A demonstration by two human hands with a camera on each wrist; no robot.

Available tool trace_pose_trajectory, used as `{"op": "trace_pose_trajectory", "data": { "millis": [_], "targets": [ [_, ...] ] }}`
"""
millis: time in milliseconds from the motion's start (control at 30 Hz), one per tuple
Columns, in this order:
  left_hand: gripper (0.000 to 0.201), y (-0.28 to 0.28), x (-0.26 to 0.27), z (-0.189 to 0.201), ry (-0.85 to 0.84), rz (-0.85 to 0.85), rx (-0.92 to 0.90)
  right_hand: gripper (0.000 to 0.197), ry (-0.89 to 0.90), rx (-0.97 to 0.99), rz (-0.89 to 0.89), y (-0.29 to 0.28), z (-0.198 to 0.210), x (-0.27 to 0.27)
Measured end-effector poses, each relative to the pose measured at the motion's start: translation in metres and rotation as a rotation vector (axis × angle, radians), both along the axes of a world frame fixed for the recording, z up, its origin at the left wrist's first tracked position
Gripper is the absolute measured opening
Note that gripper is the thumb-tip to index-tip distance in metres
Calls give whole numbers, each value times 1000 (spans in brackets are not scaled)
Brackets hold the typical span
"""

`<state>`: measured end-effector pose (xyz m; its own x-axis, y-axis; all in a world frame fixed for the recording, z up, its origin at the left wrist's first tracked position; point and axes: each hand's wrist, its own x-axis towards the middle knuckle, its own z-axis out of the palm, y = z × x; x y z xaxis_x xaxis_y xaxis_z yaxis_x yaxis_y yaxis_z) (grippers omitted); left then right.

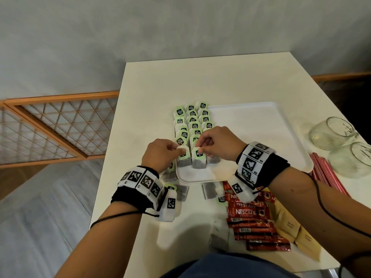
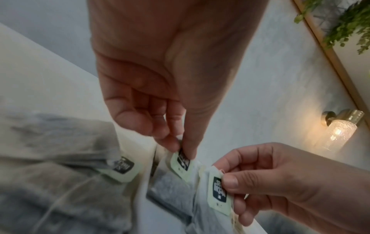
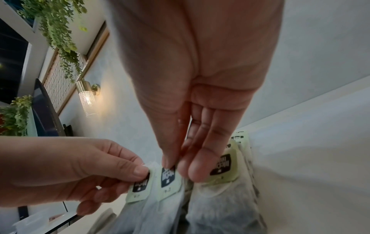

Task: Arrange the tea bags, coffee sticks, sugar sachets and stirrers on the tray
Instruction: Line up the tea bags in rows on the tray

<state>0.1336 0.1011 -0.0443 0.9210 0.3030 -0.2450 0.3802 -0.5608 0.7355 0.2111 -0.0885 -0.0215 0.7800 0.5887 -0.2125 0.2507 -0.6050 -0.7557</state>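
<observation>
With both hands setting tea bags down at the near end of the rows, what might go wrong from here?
The left hand and right hand each pinch a tea bag tag beside tightly overlapped rows; a nudge could disarrange them. Loose strings may snag. The left row sits near the tray edge.

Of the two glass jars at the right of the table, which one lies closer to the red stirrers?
The nearer glass jar, the one lower in the head view. It lies right beside the red stirrers, while the farther glass jar sits behind it, beyond the tray corner.
</observation>
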Motion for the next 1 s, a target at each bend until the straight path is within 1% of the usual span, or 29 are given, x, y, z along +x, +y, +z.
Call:
{"op": "trace_pose_trajectory", "data": {
  "millis": [200, 267, 333, 400, 467, 533, 600, 700, 800, 900, 1000],
  "targets": [
    [21, 3, 1, -1, 38, 6, -11, 15, -1, 2, -7, 1, -2, 0],
    [22, 2, 0, 1, 41, 2, -17, 19, -47, -4, -13, -6, 0, 1],
    [23, 3, -1, 1, 34, 9, -7, 20, -93, -9, -64, -19, 3, 5],
    [28, 3, -4, 2, -3, 31, 2, 16, -93, -25, -139, -34, 5, 9],
    [32, 1, -6, 5, -57, 12, -19, 11, -43, -90, -192, -45, 5, 10],
    [31, -2, -7, 8, -68, -67, -44, 7, 65, -146, -209, -47, 5, 7],
    [29, -11, -3, 9, -41, -161, -23, 14, 167, -199, -219, -49, 3, 5],
    [27, -17, 5, 6, 26, -175, 44, 27, 249, -259, -205, -43, -3, 2],
    [24, -21, 12, 5, 78, -158, 101, 31, 268, -264, -199, -37, -7, 1],
    [22, -21, 17, 5, 70, -155, 92, 30, 262, -254, -202, -34, -7, 0],
    [21, -21, 13, 9, 55, -144, 67, 25, 185, -274, -205, -37, 0, -4]
  ]
}}
